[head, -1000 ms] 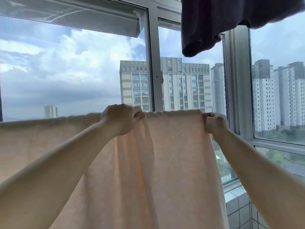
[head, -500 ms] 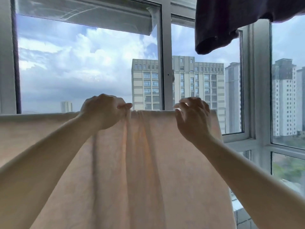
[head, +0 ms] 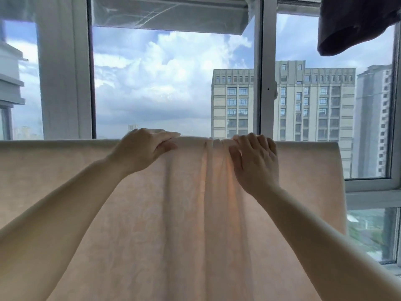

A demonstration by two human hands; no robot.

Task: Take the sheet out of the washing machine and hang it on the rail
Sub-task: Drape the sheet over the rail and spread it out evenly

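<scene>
1. The sheet [head: 152, 213] is pale peach with a faint woven pattern, backlit, and fills the lower frame.
2. It hangs draped over its straight top fold across mid-frame.
3. Vertical creases gather at centre.

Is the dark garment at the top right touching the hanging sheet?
No, the dark garment hangs high above the sheet, with window between them.

- The bare left hand [head: 143, 148] is raised up front, fingers straight and close together, lying flat on the top fold of the pale peach cloth sheet [head: 173, 213].
- The bare right hand [head: 255, 161] is up beside it, fingers spread, tips bent onto the same fold.
- Both forearms reach up from the bottom corners.
</scene>
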